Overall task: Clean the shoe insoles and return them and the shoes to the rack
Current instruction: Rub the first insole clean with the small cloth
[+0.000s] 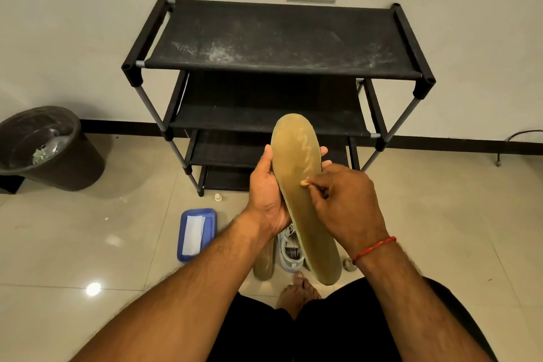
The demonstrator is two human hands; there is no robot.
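- Head view, hands: the left hand [266,194] grips the insole [296,161] along its left edge, thumb over the rim; the right hand [349,203], fingers curled, pinches a small pale scrap [304,182] against the insole's middle; what the scrap is cannot be told
- Head view, floor: a second insole [263,261] lies beside a pale shoe [289,250], below the held one; the rack [279,38] stands behind, top shelf dusty
- Likely risk: hard rubbing with so narrow a pinch could flex the thin insole out of the one-sided grip, dropping it onto the floor and soiling it again
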